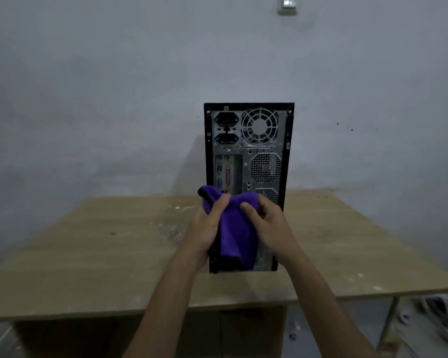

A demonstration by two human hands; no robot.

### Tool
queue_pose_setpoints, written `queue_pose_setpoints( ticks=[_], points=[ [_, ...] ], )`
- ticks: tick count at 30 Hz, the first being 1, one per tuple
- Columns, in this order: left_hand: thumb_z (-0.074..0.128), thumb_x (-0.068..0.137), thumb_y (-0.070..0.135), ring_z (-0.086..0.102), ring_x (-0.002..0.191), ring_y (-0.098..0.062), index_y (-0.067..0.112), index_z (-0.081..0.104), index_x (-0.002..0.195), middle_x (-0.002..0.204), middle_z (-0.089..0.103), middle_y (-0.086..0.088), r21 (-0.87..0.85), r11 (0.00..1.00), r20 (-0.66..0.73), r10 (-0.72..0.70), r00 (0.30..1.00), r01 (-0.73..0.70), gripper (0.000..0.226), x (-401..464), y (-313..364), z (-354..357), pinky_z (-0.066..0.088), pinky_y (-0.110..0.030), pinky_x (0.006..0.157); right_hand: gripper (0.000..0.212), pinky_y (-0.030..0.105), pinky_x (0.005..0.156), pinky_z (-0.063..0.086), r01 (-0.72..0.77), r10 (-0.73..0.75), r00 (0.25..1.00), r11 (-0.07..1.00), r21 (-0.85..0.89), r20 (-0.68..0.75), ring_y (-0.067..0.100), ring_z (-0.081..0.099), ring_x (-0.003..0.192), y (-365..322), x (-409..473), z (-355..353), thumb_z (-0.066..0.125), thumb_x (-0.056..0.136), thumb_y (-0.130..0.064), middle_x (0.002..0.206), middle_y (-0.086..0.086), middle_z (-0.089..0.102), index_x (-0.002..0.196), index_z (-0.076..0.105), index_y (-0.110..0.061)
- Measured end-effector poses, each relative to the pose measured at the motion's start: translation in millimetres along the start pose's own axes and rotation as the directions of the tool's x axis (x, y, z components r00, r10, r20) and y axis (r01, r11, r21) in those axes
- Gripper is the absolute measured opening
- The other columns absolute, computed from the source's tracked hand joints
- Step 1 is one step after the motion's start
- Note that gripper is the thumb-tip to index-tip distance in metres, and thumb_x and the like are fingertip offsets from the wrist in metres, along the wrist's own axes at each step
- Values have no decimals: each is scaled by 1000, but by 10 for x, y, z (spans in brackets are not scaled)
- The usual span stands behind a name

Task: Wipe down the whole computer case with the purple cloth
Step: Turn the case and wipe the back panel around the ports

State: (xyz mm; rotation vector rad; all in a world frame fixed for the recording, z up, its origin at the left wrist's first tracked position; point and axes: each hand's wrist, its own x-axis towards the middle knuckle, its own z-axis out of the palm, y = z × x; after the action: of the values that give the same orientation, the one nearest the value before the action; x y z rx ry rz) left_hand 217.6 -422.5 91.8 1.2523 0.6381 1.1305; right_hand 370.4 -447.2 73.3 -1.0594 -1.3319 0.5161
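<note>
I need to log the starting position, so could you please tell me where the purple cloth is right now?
In the head view the purple cloth is at centre, gripped by both the left hand and right hand, in front of the computer case's lower rear panel.

The soft purple cloth has a black edge. The upright computer case is black-framed, its rear panel grey metal with a pink port. The wooden table is tan, speckled white.
</note>
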Motion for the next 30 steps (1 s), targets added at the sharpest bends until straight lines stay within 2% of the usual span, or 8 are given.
queue_pose_setpoints(
  ticks=[5,8,11,16,20,22,25,30],
  points=[
    [53,103,31,71,88,-20,24,66,104,96,74,-3,288,945,11,156,988,-153,15,192,256,-55,58,-37,79,17,40,69,57,82,-87,989,995,-49,-116,27,69,87,-176,121,-112,57,102,-27,95,10,70,105,65,-12],
    [58,101,26,70,89,-21,25,70,104,96,74,-1,446,837,-1,356,934,-318,12,350,434,-127,58,-41,78,17,33,61,52,109,-135,971,985,-138,-199,26,66,83,-278,247,-174,60,101,-31,92,10,66,99,65,-16],
    [66,97,28,68,83,-14,22,72,99,90,72,5,545,712,0,528,849,-443,9,553,624,-111,56,-34,70,12,19,64,42,127,-236,927,928,-350,-291,11,57,77,-468,449,-207,63,98,-35,90,1,55,93,66,-25],
    [72,91,33,61,77,-8,22,64,91,85,65,12,651,511,-45,765,643,-562,14,806,989,45,49,-23,66,20,17,51,31,155,-409,792,853,-498,-453,6,49,58,-874,809,-155,63,98,-35,66,-8,56,83,65,-21],
    [73,89,34,56,71,-13,24,56,88,80,60,9,724,415,-45,825,563,-550,20,1013,1074,46,52,-38,68,21,12,62,40,243,-504,674,842,-482,-540,1,59,71,-972,934,63,59,100,-22,82,-13,64,120,62,-22],
    [74,88,38,55,69,-12,24,53,91,78,58,9,718,439,-74,820,567,-540,25,1064,1039,13,51,-39,66,45,19,85,49,299,-590,669,770,-563,-452,8,61,100,-825,918,224,59,99,-21,116,-4,64,143,47,-20],
    [74,88,39,56,72,-13,23,52,100,83,57,6,658,495,-110,809,577,-568,31,1084,1009,-42,50,-30,65,61,46,121,27,197,-686,709,415,-888,-164,32,29,149,-448,923,445,49,102,-35,161,14,33,157,31,-16],
    [54,102,32,58,89,1,20,56,118,104,59,6,548,535,-173,825,538,-643,20,1102,998,-101,49,-14,69,63,56,125,12,207,-677,734,161,-965,45,35,6,156,-280,1096,494,40,106,-39,168,16,9,161,19,-16]
  ],
)
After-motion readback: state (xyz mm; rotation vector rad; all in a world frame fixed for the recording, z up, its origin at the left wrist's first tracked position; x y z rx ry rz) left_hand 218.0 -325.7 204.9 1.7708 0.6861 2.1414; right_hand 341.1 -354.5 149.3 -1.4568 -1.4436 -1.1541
